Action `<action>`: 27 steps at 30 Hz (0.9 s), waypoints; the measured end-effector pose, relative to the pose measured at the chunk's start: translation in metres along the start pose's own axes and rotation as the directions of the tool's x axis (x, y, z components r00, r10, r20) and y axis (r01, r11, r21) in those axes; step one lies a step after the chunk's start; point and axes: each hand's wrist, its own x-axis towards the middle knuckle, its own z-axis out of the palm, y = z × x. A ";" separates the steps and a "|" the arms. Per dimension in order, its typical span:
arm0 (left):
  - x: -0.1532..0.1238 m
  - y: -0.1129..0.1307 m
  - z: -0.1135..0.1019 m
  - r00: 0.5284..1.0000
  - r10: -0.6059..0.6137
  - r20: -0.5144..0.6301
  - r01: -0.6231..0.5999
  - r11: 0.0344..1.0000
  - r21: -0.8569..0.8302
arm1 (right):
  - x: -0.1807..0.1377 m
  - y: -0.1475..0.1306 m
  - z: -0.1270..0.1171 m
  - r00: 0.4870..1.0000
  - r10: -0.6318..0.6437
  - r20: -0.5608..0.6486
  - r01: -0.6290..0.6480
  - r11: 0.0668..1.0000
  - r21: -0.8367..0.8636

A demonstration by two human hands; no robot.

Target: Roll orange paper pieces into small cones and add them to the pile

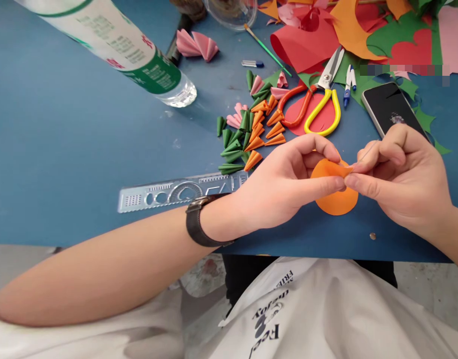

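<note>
Between my two hands is a round piece of orange paper [337,202], its upper part bent up. My left hand [285,182] pinches it between thumb and forefinger. From the other side my right hand [404,174] pinches its edge, fingertips nearly touching those of the left. A thin line, perhaps a needle or thread, shows by the right fingers; I cannot tell which. Just left of my left hand lie several small rolled paper cones, orange [256,143], green [233,147] and pink [234,118]. Beneath my left wrist lies a clear plastic ruler [157,195].
Scissors [326,80] with red and yellow handles lie beyond my hands, near a pen [348,86] and a phone [391,107]. Coloured paper scraps [397,37] heap at the back right. A large water bottle [139,55], pink folded paper [197,45] and a green-handled brush [268,50] are at the back.
</note>
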 end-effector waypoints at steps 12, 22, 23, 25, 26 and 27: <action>-0.002 0.001 0.000 0.997 0.078 -0.019 -0.077 0.996 0.051 | 0.003 -0.003 -0.012 0.995 0.084 0.055 -0.085 0.996 0.006; 0.003 0.000 -0.002 0.999 -0.040 0.024 0.043 0.991 -0.124 | 0.006 -0.004 -0.015 0.985 0.016 0.171 -0.003 0.997 -0.073; 0.003 0.000 -0.002 0.999 -0.046 0.022 0.049 0.990 -0.131 | 0.005 -0.004 -0.015 0.987 0.009 0.161 0.003 0.997 -0.076; 0.004 0.000 -0.003 0.999 -0.047 0.028 0.050 0.990 -0.130 | 0.004 -0.004 -0.013 0.989 0.006 0.147 0.006 0.997 -0.079; 0.004 -0.001 -0.003 0.998 -0.045 0.035 0.049 0.991 -0.121 | 0.003 -0.004 -0.013 0.990 0.009 0.144 0.002 0.997 -0.076; 0.004 -0.001 -0.003 0.998 -0.046 0.042 0.050 0.993 -0.108 | 0.002 -0.003 -0.013 0.990 0.013 0.143 -0.004 0.998 -0.068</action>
